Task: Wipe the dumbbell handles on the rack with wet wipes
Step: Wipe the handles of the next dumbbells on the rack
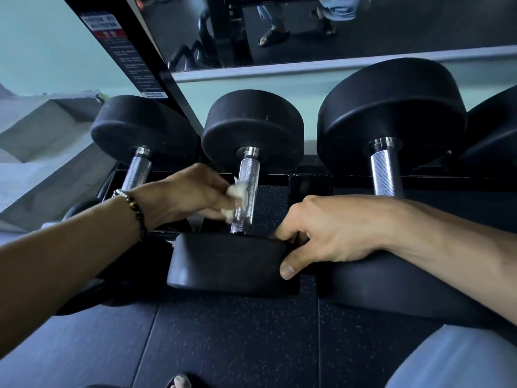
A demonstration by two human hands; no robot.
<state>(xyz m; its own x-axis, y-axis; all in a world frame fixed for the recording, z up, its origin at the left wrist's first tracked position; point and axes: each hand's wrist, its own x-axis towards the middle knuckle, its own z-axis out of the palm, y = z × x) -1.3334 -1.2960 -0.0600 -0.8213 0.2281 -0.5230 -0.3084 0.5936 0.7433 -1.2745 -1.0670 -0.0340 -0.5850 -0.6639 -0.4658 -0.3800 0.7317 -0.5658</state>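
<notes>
Three black dumbbells lie side by side on a low rack (307, 179). My left hand (193, 191) holds a white wet wipe (237, 193) bunched against the left side of the middle dumbbell's knurled chrome handle (247, 175). My right hand (321, 233) grips the right edge of that dumbbell's near head (223, 260), thumb over its front. The left dumbbell's handle (137, 175) and the bigger right dumbbell's handle (387, 175) are bare.
A slanted black rack post with a label (123, 46) rises behind the left dumbbell. A mirror (307, 29) above the rack reflects a person's legs. Dark speckled rubber flooring (237, 340) lies below, with my foot (181, 382) at the bottom edge. A further dumbbell head (495, 130) shows at far right.
</notes>
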